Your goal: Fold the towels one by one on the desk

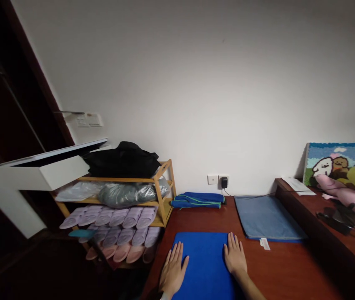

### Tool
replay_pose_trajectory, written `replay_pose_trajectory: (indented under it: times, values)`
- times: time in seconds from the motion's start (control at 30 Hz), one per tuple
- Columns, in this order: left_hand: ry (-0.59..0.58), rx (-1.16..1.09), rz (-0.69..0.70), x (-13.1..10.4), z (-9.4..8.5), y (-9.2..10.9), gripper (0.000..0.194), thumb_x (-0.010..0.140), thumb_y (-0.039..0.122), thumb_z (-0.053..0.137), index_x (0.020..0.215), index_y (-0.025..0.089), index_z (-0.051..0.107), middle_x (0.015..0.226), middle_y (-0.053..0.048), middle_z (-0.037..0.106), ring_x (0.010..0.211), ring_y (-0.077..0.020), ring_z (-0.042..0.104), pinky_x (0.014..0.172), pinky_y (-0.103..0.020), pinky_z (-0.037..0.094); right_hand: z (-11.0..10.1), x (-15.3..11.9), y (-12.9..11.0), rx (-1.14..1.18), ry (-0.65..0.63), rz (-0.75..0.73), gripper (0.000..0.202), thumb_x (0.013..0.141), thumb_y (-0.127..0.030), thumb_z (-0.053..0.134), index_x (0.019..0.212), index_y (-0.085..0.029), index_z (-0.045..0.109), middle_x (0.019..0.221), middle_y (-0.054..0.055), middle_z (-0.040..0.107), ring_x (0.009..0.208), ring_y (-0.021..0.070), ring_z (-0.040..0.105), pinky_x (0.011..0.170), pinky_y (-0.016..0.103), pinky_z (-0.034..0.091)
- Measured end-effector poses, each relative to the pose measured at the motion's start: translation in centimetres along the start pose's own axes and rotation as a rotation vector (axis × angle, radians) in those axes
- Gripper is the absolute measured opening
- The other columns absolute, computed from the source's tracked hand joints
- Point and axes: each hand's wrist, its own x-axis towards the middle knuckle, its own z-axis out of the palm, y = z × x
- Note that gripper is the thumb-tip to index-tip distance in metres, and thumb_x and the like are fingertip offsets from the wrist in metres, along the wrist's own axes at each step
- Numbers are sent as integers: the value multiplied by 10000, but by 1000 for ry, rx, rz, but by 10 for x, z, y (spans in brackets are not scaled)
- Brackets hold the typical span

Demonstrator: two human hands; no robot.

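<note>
Cloth (207,266) edges lie under left hand (173,270) and right hand (236,257).

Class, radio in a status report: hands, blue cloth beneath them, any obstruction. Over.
Left hand palm-down at left edge, right hand at right edge. Blue cloth flat on table. Nothing else visible on cloth.

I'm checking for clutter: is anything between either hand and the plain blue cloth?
Nothing visible: the left hand and right hand lie flat on the blue cloth, near opposite side edges. The green-edged bundle and grey cloth lie apart from it.
</note>
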Motion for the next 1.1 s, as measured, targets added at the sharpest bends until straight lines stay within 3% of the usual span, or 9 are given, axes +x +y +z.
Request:
replay_pose_trajectory:
  times: [0.13,0.23,0.33,0.4,0.5,0.6,0.87,0.97,1.1]
  values:
    - [92,4,41,7,1,16,631,1059,524,250,1596,195,281,1652,-54,313,1524,-235,299,1258,-486,286,10,2,4,21,28,-10,685,1015,-454,144,1603,-105,174,1691,52,162,1567,236,117,1274,437,90]
    - [125,-64,183,25,-4,64,576,1076,457,238,1610,241,232,1659,-24,312,1529,-215,291,1253,-461,307,10,2,4,23,30,-7,682,1016,-443,136,1602,-98,169,1690,63,162,1566,234,126,1273,435,92]
    - [55,-175,377,49,-6,130,563,1080,451,216,1614,273,218,1666,-2,302,1533,-196,281,1265,-435,280,7,1,5,-6,14,-16,663,1012,-403,150,1601,-101,182,1689,66,161,1567,234,120,1270,440,96]
    - [-8,-229,405,62,-1,166,576,1078,470,183,1610,257,248,1662,-16,319,1535,-192,276,1271,-428,259,7,0,6,-44,-11,-45,641,997,-341,183,1601,-127,198,1692,54,148,1569,235,104,1269,444,97]
    - [-80,-254,377,72,10,187,601,1073,492,139,1604,245,277,1652,-29,346,1537,-190,272,1275,-434,240,7,-1,7,-86,-34,-74,641,969,-279,222,1600,-167,223,1695,36,140,1569,233,91,1267,448,98]
    - [-83,-233,357,73,16,161,606,1067,514,147,1612,267,242,1665,-9,313,1546,-191,245,1282,-445,211,7,0,7,-72,-16,-43,648,995,-353,179,1600,-123,201,1692,57,157,1568,235,110,1269,440,101]
    - [-64,-56,21,66,4,2,689,1046,577,184,1606,184,273,1661,-72,308,1544,-239,249,1261,-477,235,6,0,6,-33,-6,-7,677,1010,-416,126,1604,-91,153,1692,49,141,1568,229,112,1272,426,95]
    - [-18,-45,-12,64,11,-22,706,1043,580,199,1607,160,270,1663,-87,302,1544,-249,253,1253,-471,253,3,0,4,-35,-13,8,673,1010,-411,129,1607,-102,142,1693,41,134,1569,218,106,1272,423,90]
    - [22,-54,-4,63,17,-22,704,1040,582,193,1607,173,278,1661,-89,309,1540,-258,265,1247,-485,256,-10,-1,2,-33,-56,25,666,1015,-399,133,1609,-99,139,1696,35,131,1569,211,100,1273,406,93]
